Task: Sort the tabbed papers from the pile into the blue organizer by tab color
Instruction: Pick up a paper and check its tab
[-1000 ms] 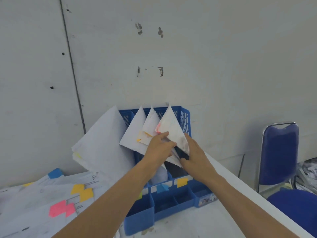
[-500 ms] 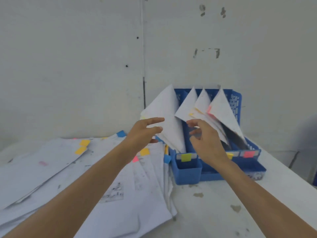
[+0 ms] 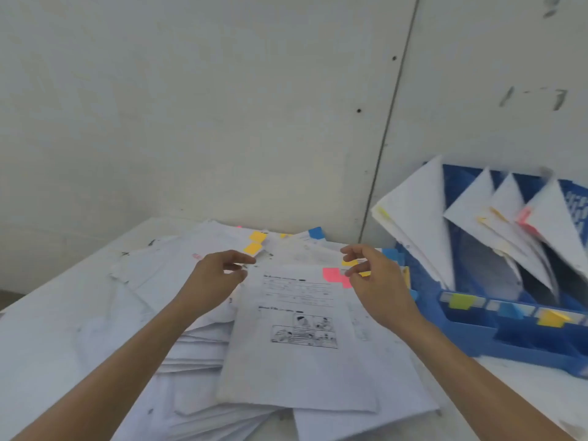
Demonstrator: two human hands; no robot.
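Brought back to the pile (image 3: 197,354), left hand (image 3: 213,276) and right hand (image 3: 380,283), grip apart and empty, are poised over the next, pink-tabbed paper (image 3: 299,364).

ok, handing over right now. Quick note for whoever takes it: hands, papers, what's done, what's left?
Left hand: open, empty, over the pile.
Right hand: open, empty, fingertips by the pink tab of the top sheet.
Blue organizer: right of the pile.
Done: several sheets stand in its slots.
Left: a large pile, with yellow, blue and pink tabs showing. Likely next: the top sheet goes to the slot with the pink-tabbed sheets.
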